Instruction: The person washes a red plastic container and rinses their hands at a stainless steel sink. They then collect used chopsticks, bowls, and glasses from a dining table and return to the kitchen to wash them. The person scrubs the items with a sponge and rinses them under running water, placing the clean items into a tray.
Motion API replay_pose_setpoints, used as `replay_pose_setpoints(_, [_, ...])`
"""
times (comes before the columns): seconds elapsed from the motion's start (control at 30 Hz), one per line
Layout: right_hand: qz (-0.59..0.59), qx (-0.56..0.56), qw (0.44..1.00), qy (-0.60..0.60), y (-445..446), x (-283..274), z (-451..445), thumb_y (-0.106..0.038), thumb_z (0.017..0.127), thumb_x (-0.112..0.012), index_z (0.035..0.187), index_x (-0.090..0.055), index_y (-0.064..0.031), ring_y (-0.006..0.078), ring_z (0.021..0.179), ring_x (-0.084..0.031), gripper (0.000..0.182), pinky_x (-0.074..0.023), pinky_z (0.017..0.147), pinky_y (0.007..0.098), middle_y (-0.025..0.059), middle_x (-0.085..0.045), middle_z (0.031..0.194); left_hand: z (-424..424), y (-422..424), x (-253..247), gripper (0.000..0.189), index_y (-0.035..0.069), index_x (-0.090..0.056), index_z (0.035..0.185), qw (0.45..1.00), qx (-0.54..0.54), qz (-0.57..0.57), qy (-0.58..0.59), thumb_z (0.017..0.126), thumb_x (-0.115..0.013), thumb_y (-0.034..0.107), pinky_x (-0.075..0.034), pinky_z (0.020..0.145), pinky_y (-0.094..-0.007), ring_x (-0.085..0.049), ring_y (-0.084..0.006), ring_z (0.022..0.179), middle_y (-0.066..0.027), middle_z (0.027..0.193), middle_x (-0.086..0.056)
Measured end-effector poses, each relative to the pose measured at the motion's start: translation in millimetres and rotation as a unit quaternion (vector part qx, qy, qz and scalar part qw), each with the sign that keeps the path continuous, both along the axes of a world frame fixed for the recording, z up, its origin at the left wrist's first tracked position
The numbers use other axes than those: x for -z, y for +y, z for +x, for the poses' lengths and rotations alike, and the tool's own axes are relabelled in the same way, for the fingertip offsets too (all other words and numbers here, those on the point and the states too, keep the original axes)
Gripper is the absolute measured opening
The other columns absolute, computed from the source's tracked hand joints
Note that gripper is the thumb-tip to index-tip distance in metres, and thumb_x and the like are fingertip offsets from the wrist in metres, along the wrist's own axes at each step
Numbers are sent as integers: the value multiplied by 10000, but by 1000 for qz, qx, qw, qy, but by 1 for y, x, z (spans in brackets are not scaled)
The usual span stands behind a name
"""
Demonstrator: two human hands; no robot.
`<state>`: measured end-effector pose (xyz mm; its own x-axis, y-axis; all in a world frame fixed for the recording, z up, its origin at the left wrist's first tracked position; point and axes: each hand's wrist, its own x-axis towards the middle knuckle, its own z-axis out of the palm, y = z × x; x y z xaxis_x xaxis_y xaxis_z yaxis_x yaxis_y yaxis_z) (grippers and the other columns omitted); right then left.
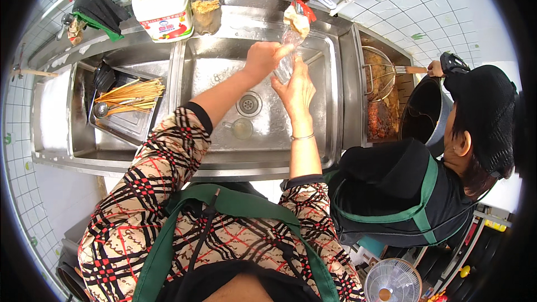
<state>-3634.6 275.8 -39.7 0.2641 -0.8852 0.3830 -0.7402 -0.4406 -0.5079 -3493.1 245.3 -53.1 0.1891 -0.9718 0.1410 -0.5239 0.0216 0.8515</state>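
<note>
Over the sink basin (218, 142), my right hand (298, 88) has its thumb and fingers around a clear, shiny thing (286, 69) under the tap. It looks like a glass vessel, though running water makes its outline hard to tell. My left hand (264, 61) reaches across from the left, its fingertips at the upper part of the same clear thing; its grip is partly hidden. Pale cloth (297, 21) and a red tie (308, 10) wrap the tap's outlet just above. Near the drain (248, 103), a clear glass mug (242, 128) is on the basin floor.
In the left basin a metal tray (126, 128) holds wooden skewers (134, 96) and a ladle (101, 110). A white soap jug (161, 12) and a plastic bottle (207, 21) stand behind. At right, a co-worker (390, 193) is beside a dark pot (423, 113) and a wire strainer (379, 73).
</note>
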Motion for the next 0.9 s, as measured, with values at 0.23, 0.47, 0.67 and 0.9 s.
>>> replay_pose_setpoints(0.23, [2,-49,997,55,-15,-16,-6,-128,629,-793,1220,-518,-41,316,931,-631,658,-506,812,404,112,-627,1042,36,-28,-32,325,4,-683,997,871,292,221,328,912,-626,312,-476,750,-282,-577,-134,792,-50,885,-663])
replay_pose_setpoints(0.47, [354,-182,827,-397,-45,10,-13,-118,636,-785,1204,-532,-41,334,926,-649,626,-514,818,401,134,-643,1046,23,-39,-29,289,21,-678,948,959,246,59,129,883,-670,302,-468,767,-278,-577,-121,819,-30,836,-647])
replay_pose_setpoints(0.67, [-73,2,991,108,-30,-4,2,-168,608,-817,1240,-495,-53,318,894,-602,719,-510,765,431,102,-582,998,33,-50,-12,302,49,-713,867,921,244,173,250,814,-697,346,-498,699,-316,-655,-161,678,-71,731,-701])
replay_pose_setpoints(0.9, [96,-77,935,-331,-43,35,0,-178,712,-811,1238,-489,-26,283,885,-616,635,-520,789,402,111,-629,1013,6,-26,-5,257,54,-670,965,954,78,-275,-86,837,-652,277,-474,769,-447,-584,-344,858,-150,892,-621])
